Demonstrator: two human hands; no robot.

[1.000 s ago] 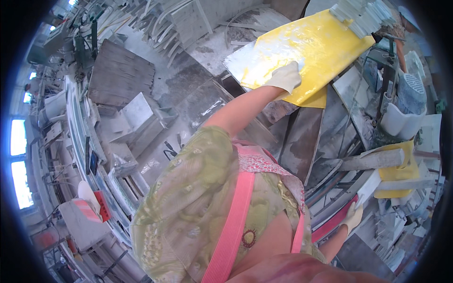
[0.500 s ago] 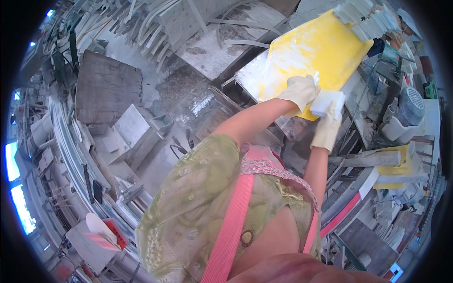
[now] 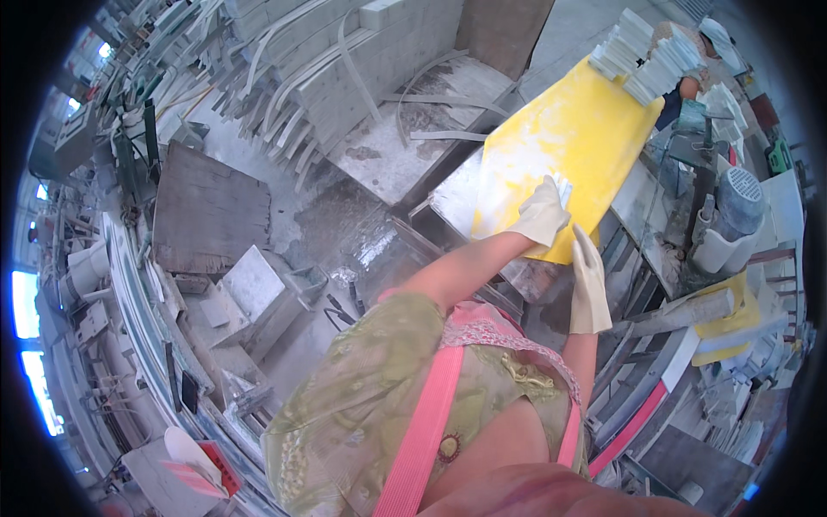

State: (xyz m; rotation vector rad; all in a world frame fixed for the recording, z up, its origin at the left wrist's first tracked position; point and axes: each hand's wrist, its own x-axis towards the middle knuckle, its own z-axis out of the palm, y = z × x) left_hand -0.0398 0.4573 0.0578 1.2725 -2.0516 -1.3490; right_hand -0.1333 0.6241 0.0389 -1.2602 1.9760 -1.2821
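Observation:
My left hand (image 3: 543, 215), in a cream rubber glove, is above the near part of a powder-streaked yellow sheet (image 3: 573, 129). Its fingers are closed on a small white piece (image 3: 562, 189), mostly hidden by the glove. My right hand (image 3: 589, 289), gloved the same way, is at the near right corner of the sheet, fingers stretched out and holding nothing I can see. Stacks of thin white strips (image 3: 655, 69) lie on the sheet's far end.
Past the strips, a person in a pale cap (image 3: 724, 45) bends forward. At right stands a grey motor with a vented cover (image 3: 743, 191). Long strips and blocks (image 3: 301, 69) are piled at far left; a dark board (image 3: 207, 211) lies at left.
The white block that was in my right hand is gone from it, and that hand has drawn nearer, its fingers straightened. My left hand has shifted slightly nearer. The view has tilted.

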